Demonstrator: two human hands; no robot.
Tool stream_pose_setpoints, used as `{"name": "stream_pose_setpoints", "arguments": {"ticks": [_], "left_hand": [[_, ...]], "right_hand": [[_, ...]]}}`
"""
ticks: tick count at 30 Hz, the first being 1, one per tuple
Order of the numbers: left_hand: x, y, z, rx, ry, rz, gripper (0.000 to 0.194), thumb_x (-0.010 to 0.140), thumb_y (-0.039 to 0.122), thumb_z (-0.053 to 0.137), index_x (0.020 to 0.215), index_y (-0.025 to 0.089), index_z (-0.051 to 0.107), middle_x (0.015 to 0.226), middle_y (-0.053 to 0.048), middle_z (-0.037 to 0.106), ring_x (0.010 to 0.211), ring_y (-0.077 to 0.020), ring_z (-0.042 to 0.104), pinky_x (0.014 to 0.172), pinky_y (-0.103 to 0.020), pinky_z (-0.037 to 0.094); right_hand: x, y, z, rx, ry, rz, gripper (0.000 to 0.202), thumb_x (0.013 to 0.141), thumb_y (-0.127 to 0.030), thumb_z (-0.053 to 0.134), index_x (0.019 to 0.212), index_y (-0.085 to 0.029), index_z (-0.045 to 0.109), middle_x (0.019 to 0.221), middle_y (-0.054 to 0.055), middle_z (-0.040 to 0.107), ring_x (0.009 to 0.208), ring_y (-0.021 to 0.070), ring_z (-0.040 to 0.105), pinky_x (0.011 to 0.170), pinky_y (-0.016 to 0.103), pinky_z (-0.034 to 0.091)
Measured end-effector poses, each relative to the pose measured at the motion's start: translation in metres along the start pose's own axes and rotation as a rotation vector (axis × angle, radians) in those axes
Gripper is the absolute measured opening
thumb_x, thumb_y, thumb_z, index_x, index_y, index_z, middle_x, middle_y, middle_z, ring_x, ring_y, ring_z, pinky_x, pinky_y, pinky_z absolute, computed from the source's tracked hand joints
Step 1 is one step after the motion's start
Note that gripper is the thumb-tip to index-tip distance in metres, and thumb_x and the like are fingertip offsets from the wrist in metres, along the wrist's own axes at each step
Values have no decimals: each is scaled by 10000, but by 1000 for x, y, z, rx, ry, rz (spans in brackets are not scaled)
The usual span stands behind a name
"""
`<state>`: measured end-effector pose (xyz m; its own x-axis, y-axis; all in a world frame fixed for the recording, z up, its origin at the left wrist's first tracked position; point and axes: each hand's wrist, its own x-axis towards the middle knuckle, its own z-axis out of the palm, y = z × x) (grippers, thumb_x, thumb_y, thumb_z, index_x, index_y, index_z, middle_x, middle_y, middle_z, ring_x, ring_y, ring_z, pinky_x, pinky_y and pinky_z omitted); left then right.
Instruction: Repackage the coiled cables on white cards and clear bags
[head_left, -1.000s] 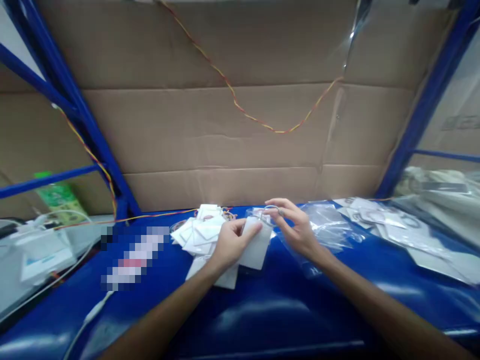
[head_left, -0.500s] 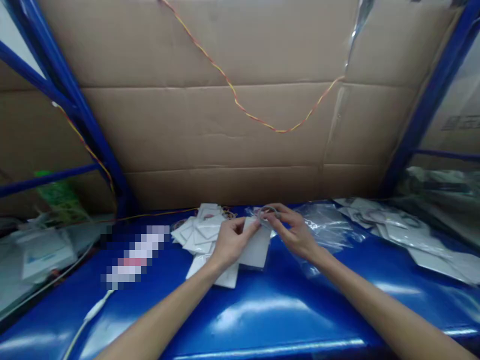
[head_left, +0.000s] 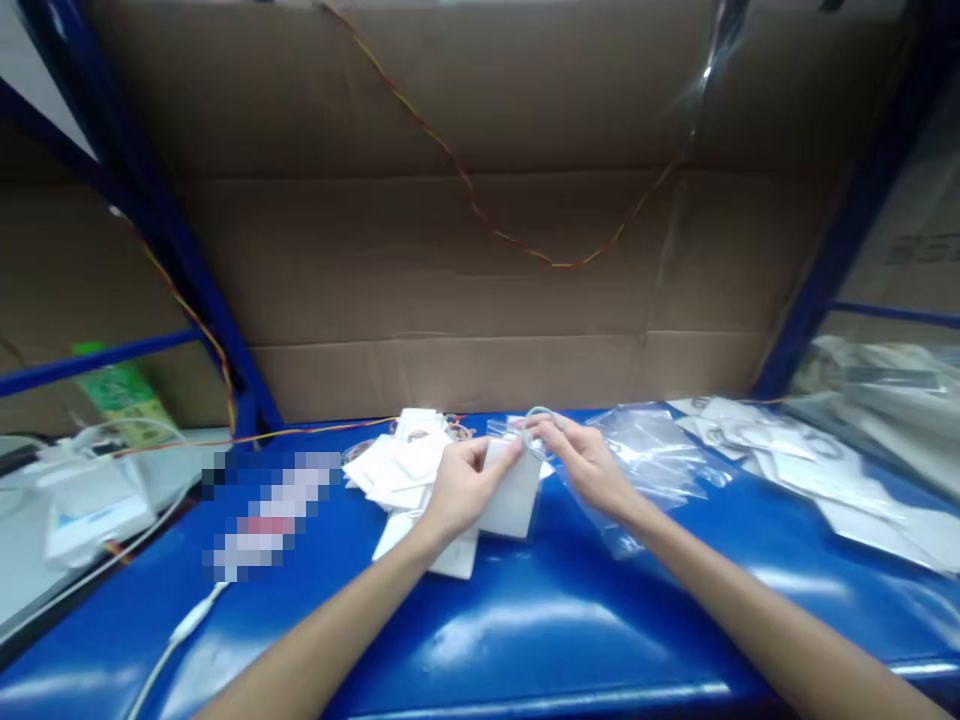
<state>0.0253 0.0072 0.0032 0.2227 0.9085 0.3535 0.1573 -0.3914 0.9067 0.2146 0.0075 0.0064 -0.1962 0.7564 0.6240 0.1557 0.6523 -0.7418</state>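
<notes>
My left hand (head_left: 466, 485) grips a clear bag with a flat white card (head_left: 511, 500) inside, near its top edge. Beside it, my right hand (head_left: 589, 460) pinches a thin coiled grey cable (head_left: 537, 420) at the mouth of the bag. The fingertips of both hands nearly meet there. A loose pile of white cards (head_left: 401, 468) lies just left of my left hand, partly under the wrist. Several clear plastic bags (head_left: 649, 450) lie right of and beneath my right hand.
The blue table (head_left: 540, 640) carries bagged white pieces (head_left: 825, 465) at the right and a blurred-out item with a white cord (head_left: 191, 620) at the left. Cardboard (head_left: 465, 260) and blue posts (head_left: 855, 220) stand behind. A green packet (head_left: 124, 390) is far left.
My right fingers have closed in and lowered slightly, bringing the cable coil down against the bag's opening. My left hand has stayed nearly still. The picture is darker at the top.
</notes>
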Motion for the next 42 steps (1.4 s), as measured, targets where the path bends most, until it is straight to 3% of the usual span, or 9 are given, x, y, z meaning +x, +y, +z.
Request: {"name": "stream_pose_setpoints", "arguments": {"ticks": [6, 13, 16, 23, 31, 35, 42], "left_hand": [[-2, 2, 3, 2, -22, 5, 419, 875, 550, 668, 910, 152, 793, 836, -75, 766, 703, -206, 636, 584, -272, 446], [3, -1, 1, -28, 107, -54, 394, 851, 519, 694, 945, 145, 772, 844, -75, 765, 715, -209, 653, 593, -271, 471], [6, -10, 0, -36, 136, -76, 422, 858, 531, 680, 983, 136, 759, 824, -73, 753, 680, -197, 634, 572, -265, 455], [9, -18, 0, -96, 160, -91, 412, 843, 528, 691, 973, 143, 756, 917, -86, 759, 755, -205, 656, 651, -279, 484], [7, -14, 2, -90, 121, -98, 327, 842, 458, 687, 955, 156, 745, 978, -89, 757, 870, -228, 668, 748, -301, 499], [7, -15, 2, -75, 92, -102, 331, 844, 458, 674, 958, 155, 743, 971, -91, 753, 848, -229, 663, 724, -302, 495], [6, -11, 2, -30, 81, -87, 318, 847, 453, 662, 937, 158, 741, 941, -91, 751, 854, -235, 662, 733, -309, 494]], "right_hand": [[4, 3, -1, 90, -33, 191, 476, 975, -604, 514, 926, -213, 782, 1049, 81, 783, 1026, 264, 690, 925, 392, 522], [10, 13, -11, 38, 266, 179, 476, 922, -639, 573, 868, -198, 746, 939, 81, 773, 883, 236, 682, 747, 331, 500], [13, 17, -15, 72, 322, 235, 497, 873, -666, 623, 814, -186, 740, 866, 93, 763, 734, 205, 634, 643, 309, 465], [12, 16, -14, 154, 231, 312, 534, 842, -669, 659, 799, -141, 725, 554, -17, 549, 478, 109, 459, 481, 256, 334], [11, 9, -10, 286, 147, 356, 594, 818, -746, 633, 818, -154, 676, 506, -24, 545, 393, 91, 428, 393, 229, 267], [9, 8, -9, 325, 113, 378, 621, 857, -766, 552, 852, -157, 672, 504, -19, 555, 386, 102, 441, 390, 228, 263], [6, 3, -10, 200, 10, 281, 502, 890, -643, 609, 907, -151, 713, 481, -60, 484, 422, 92, 385, 439, 232, 278]]}}
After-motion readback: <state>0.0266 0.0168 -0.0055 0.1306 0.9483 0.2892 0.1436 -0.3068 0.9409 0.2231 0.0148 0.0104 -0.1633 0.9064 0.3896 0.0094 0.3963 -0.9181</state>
